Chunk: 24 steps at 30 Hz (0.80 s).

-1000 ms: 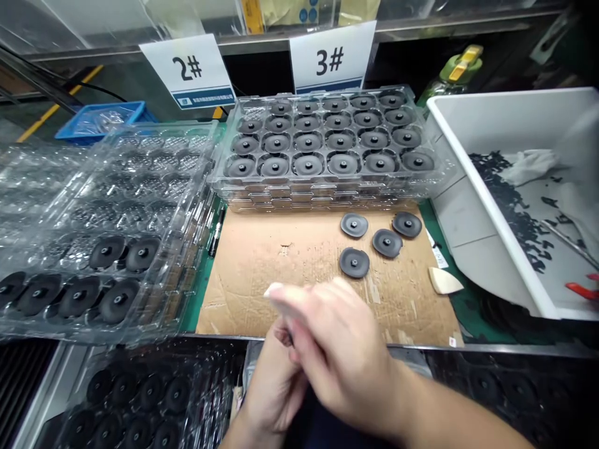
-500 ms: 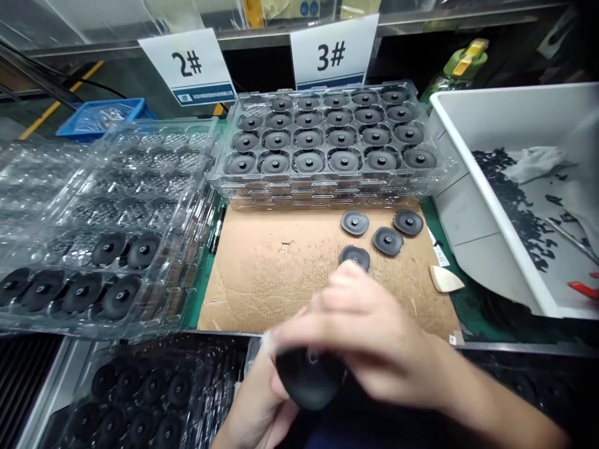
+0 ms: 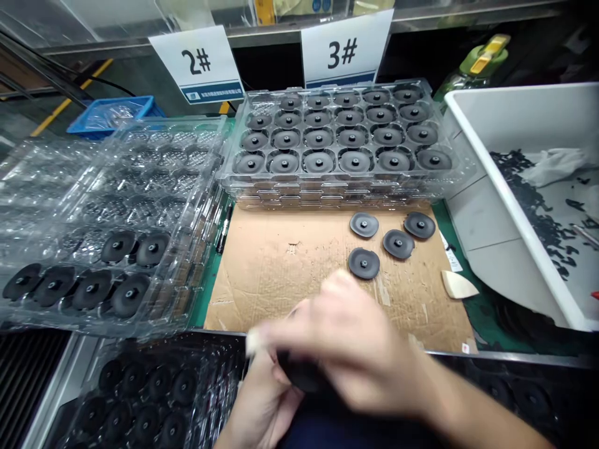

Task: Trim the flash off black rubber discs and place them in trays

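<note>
My left hand [image 3: 269, 393] is wrapped round a black disc-like part [image 3: 302, 372] low in the centre. Over that part lies my right hand [image 3: 350, 337], blurred by motion and bent across its top; whether its fingers grip anything is hidden. Beyond my hands, a brown cardboard sheet [image 3: 262, 268] bears several black parts, the nearest one [image 3: 364, 263] just past my right hand. A clear tray [image 3: 327, 178] full of similar parts stands behind the cardboard. Another clear tray [image 3: 163, 274] on the left holds several parts in its front rows.
A white bin [image 3: 510, 218] with small black pieces stands at the right. A pale wedge [image 3: 457, 285] lies near the cardboard's right edge. A black pen [image 3: 224, 229] is at its left. Blue basket [image 3: 150, 107] and green-lidded bottle [image 3: 484, 59] stand behind. More trayed parts [image 3: 145, 424] sit lower left.
My right hand has shifted slightly left over the held part, covering more of it and uncovering the nearest loose part. The whole scene has slid a little to the right in view.
</note>
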Available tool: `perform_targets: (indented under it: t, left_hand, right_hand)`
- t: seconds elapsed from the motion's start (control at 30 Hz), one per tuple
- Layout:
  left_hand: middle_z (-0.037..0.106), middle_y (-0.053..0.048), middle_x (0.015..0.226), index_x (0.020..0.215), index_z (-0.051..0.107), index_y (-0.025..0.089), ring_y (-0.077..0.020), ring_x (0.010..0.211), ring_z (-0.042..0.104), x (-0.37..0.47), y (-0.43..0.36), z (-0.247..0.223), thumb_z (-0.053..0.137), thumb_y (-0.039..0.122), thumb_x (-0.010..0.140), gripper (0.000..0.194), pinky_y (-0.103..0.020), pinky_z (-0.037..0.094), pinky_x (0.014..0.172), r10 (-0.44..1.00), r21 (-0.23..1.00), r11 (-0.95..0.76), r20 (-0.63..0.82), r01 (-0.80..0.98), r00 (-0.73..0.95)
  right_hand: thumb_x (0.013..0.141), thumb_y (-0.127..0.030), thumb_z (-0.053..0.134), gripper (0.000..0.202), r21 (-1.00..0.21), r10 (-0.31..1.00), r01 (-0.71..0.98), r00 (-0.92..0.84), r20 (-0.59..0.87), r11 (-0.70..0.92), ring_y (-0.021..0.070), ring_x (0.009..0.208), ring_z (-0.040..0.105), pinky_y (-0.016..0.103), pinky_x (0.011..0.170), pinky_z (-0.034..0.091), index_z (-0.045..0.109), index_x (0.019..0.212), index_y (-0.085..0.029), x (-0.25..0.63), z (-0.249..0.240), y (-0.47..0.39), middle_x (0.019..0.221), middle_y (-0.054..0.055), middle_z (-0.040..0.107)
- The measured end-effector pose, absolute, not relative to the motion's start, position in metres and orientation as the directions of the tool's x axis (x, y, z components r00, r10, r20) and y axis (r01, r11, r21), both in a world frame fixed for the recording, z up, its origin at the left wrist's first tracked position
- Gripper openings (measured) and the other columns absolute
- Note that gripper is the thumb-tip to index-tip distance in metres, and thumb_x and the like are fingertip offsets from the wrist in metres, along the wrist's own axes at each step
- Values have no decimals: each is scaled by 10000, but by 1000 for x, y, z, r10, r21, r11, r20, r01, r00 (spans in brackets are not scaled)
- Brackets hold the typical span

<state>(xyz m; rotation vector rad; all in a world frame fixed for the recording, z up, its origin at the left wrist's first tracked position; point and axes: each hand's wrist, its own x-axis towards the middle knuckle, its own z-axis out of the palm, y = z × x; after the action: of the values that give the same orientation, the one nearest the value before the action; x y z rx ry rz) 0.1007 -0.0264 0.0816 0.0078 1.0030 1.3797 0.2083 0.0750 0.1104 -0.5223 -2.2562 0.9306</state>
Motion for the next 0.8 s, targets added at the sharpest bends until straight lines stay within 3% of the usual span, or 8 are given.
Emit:
perform_targets:
  t: [0.1, 0.17, 0.23, 0.4, 0.53, 0.63, 0.8]
  left_hand:
    - [682, -71, 1087, 1073, 636, 224, -263, 956, 645, 91, -25, 82, 746, 273, 632, 458, -308, 525, 820, 818, 457, 281, -575, -844, -39]
    - [637, -90, 1174, 1128, 604, 234, -273, 1011, 620, 84, -27, 78, 739, 325, 626, 527, -323, 508, 864, 825, 434, 249, -563, -866, -45]
    - [633, -95, 1177, 1163, 578, 241, -267, 1043, 603, 80, -28, 73, 711, 325, 657, 530, -327, 501, 880, 824, 444, 209, -559, -872, -88]
    - [624, -117, 1179, 1199, 548, 210, -282, 1109, 557, 77, -28, 60, 659, 317, 709, 514, -349, 477, 921, 828, 463, 161, -544, -872, -136]
    - [619, -119, 1188, 1196, 547, 205, -284, 1115, 552, 78, -24, 57, 607, 363, 743, 484, -358, 470, 935, 820, 460, 120, -546, -880, -173]
    - [636, -108, 1160, 1204, 538, 216, -274, 1096, 568, 80, -24, 57, 586, 348, 769, 457, -354, 479, 924, 811, 463, 101, -551, -880, -197]
    - [582, -91, 1246, 1194, 541, 237, -264, 1146, 530, 82, -26, 60, 566, 291, 799, 400, -370, 444, 969, 823, 515, 84, -519, -853, -232]
  right_hand:
    - [897, -224, 426, 278, -834, 833, 407, -544, 106, 372, 158, 911, 611, 289, 744, 492, 560, 1140, -248, 215, 74, 91, 1071, 17, 646]
    - [879, -227, 453, 271, -808, 856, 494, -516, 24, 321, 186, 895, 619, 312, 718, 520, 585, 1115, -245, 221, 45, 92, 1015, 37, 654]
    - [858, -227, 478, 288, -766, 847, 540, -531, 12, 349, 220, 889, 607, 368, 734, 518, 604, 1116, -240, 226, 19, 81, 991, 69, 628]
    - [859, -269, 493, 388, -662, 876, 645, -481, 37, 382, 311, 1074, 475, 516, 884, 409, 525, 1242, -222, 234, -14, 44, 1228, 143, 454]
    - [846, -231, 499, 374, -641, 870, 655, -491, 40, 399, 324, 1038, 489, 500, 849, 427, 543, 1211, -164, 229, -17, 50, 1185, 167, 490]
    - [880, -189, 418, 299, -662, 866, 632, -498, 52, 403, 268, 957, 543, 434, 814, 456, 582, 1128, -153, 223, -8, 61, 1038, 137, 567]
    - [885, -196, 445, 298, -743, 796, 504, -601, 63, 440, 177, 810, 599, 317, 724, 489, 541, 1166, -216, 224, 8, 49, 935, 49, 646]
